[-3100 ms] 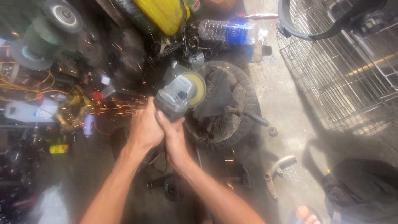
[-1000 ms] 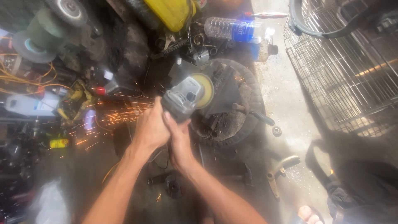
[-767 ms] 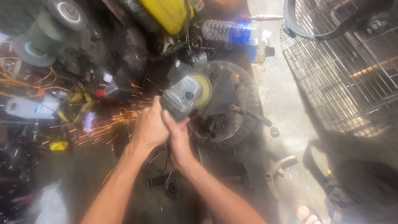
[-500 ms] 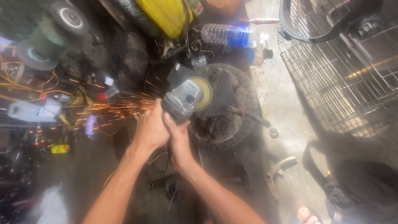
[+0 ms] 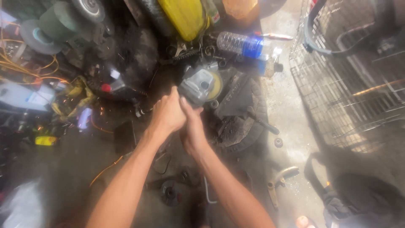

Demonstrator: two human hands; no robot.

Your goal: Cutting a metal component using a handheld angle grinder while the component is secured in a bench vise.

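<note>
Both my hands grip a grey angle grinder (image 5: pixel 198 86) with a yellow-green disc at its head. My left hand (image 5: pixel 168 113) wraps the body from the left; my right hand (image 5: pixel 193 126) clasps it from below and to the right. The grinder head sits over a dark, dirty metal part (image 5: pixel 240 110) lying on the ground. Only a few faint sparks show at the left. My forearms run down to the bottom edge.
A clear plastic bottle with a blue label (image 5: pixel 249 44) lies beyond the grinder. A yellow container (image 5: pixel 183 17) stands at the top. Wire racks (image 5: pixel 350 84) fill the right. Grinding wheels (image 5: pixel 55 25), yellow cable (image 5: pixel 25 67) and clutter crowd the left. A pipe wrench (image 5: pixel 278 183) lies lower right.
The stream of sparks flying left has nearly died out. My hands and the grinder have lifted slightly up and away from the metal part.
</note>
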